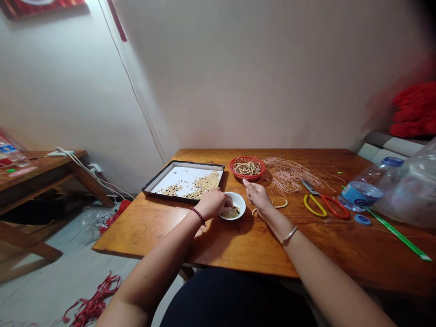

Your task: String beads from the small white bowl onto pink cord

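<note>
Reaching into bowl (240, 201): left hand (218, 203); bottle label (361, 196) unreadable.

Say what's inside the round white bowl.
Small, round tan and dark beads lie in the bowl. The fingers of the left hand hide part of it; what they cover cannot be seen.

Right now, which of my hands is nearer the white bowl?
Left. Your left hand reaches down into the white bowl; your right hand is outside it, just to the bowl's right.
</note>
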`<state>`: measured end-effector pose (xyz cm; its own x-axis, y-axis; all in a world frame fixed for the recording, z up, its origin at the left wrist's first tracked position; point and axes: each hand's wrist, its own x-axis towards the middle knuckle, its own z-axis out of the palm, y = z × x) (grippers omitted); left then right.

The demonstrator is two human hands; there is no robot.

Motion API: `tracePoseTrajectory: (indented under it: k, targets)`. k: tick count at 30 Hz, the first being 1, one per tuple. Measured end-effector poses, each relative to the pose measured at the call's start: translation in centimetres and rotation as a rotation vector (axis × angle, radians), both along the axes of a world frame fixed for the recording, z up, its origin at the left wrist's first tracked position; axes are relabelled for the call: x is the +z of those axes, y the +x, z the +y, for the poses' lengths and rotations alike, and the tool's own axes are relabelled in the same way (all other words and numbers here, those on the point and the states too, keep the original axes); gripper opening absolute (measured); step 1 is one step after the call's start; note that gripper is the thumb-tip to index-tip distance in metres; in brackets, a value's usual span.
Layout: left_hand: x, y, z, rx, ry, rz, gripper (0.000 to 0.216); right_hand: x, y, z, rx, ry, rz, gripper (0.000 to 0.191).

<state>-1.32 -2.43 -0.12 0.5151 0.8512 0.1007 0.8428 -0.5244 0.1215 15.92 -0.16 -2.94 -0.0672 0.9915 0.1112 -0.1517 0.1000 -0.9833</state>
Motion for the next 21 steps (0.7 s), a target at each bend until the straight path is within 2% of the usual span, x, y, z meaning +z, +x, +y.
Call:
tracePoseTrajectory:
  k: [6, 21]
  targets:
    - [0.07, -0.09, -0.04, 0.014, -0.024, -0.017, 0.016, -0.18, 0.05, 0.05, -0.013, 0.044, -0.045, 0.056]
    - [-0.08, -0.21, -0.07, 0.023, 0.002, -0.017, 0.017, -0.39, -0.33, 0.02, 0.044, 0.013, -0.067, 0.057]
